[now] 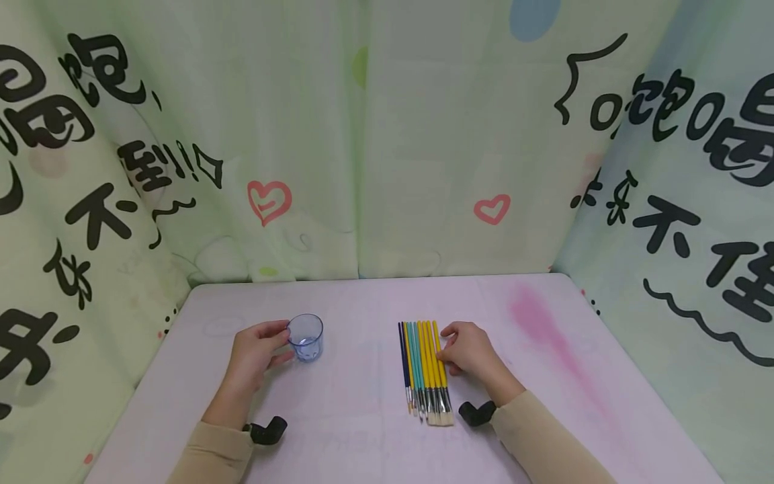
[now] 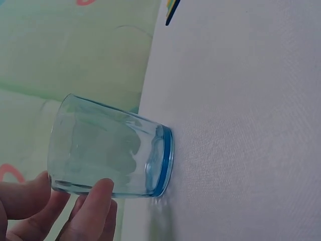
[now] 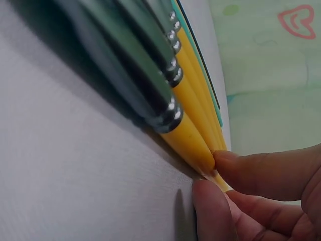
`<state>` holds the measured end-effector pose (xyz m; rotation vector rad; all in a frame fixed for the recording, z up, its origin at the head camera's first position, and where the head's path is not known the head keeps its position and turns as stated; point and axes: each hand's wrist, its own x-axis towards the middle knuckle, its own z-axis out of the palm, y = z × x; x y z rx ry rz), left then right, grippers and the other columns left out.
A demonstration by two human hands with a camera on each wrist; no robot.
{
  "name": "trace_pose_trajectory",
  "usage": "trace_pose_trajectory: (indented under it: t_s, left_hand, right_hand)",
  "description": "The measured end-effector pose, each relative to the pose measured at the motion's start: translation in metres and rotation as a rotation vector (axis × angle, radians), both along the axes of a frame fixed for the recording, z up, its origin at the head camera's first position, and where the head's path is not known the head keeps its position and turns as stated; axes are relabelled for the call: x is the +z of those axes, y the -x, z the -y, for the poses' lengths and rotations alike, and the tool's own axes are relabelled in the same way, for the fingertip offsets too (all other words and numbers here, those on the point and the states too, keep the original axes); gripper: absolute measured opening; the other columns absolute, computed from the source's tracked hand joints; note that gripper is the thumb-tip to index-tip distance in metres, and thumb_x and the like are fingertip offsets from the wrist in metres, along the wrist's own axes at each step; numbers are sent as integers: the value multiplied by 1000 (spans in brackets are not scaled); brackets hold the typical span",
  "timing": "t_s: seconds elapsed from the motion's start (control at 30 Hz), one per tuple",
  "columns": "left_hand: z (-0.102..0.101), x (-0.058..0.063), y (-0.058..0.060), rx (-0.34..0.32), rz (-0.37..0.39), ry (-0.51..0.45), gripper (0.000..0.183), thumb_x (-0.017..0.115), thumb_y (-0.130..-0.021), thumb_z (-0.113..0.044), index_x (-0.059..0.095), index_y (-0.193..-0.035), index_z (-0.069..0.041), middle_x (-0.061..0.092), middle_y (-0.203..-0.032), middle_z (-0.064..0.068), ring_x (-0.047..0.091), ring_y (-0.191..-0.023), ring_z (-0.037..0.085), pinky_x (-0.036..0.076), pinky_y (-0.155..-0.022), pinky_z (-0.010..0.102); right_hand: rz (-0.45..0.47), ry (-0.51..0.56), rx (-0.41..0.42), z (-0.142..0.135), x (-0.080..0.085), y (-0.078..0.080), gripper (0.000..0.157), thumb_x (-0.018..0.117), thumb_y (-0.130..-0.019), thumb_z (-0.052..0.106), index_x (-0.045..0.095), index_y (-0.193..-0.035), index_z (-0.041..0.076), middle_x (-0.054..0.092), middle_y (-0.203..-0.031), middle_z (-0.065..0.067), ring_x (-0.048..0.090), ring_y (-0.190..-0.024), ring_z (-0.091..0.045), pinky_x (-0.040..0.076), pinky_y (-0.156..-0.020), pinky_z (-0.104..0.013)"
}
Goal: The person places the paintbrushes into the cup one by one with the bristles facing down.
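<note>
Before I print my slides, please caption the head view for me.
Left fingers touch a bluish glass; right fingers pinch the rightmost yellow paintbrush of the row.

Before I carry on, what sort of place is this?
Probably a curtained-off tabletop workspace, perhaps a makeshift booth: printed curtains hang on three sides of a pale pinkish table, where paintbrushes lie side by side.

The head view is looking forward and down across the worktop (image 1: 357, 403); both wrist views are facing the curtain (image 1: 423, 154), close and turned sideways — the left sharing the glass (image 2: 110, 145) with the head view, the right the brushes (image 1: 430, 363).
</note>
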<state>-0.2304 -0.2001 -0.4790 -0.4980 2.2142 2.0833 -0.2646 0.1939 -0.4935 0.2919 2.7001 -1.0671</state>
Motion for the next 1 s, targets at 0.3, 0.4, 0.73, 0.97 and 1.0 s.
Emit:
trace_pose_trajectory:
  t_s: [0.3, 0.4, 0.73, 0.97, 1.0]
  left_hand:
    - [-3, -1, 0, 28, -8, 0, 39, 68, -105, -5, 64, -143, 5, 62, -136, 24, 74, -112, 26, 69, -83, 32]
    - [-5, -1, 0, 34, -2, 2, 40, 68, -105, -6, 63, -143, 4, 61, -139, 26, 73, -115, 29, 69, -84, 33]
    - [-5, -2, 0, 51, 12, -9, 38, 69, -105, -5, 66, -141, 2, 62, -138, 24, 74, -114, 27, 69, -83, 33]
    - [-3, -3, 2, 68, 30, -58, 38, 71, -103, -4, 67, -140, 2, 66, -130, 19, 73, -111, 24, 69, -83, 33]
    - [-2, -3, 2, 68, 30, -65, 39, 71, -103, -4, 67, -140, 2, 66, -130, 18, 73, -111, 24, 69, -83, 34]
  right_hand:
    - [19, -41, -5, 3, 2, 4, 41, 83, -86, 9, 69, -124, 3, 66, -82, -10, 62, -55, -19, 57, -52, -22]
    - [0, -92, 10, 4, 0, 4, 40, 82, -86, 10, 69, -123, 2, 67, -76, -9, 62, -53, -17, 54, -51, -22]
    - [20, -78, 17, 3, -1, 8, 39, 76, -86, 9, 69, -125, 4, 67, -74, -9, 61, -54, -19, 53, -50, -24]
    - [30, 144, -26, -6, 0, 5, 40, 77, -88, 5, 68, -127, 7, 65, -91, -10, 58, -59, -19, 58, -52, -24]
    - [22, 174, -23, -6, 1, 4, 41, 77, -88, 4, 67, -128, 6, 65, -94, -10, 58, -61, -19, 58, -53, -24]
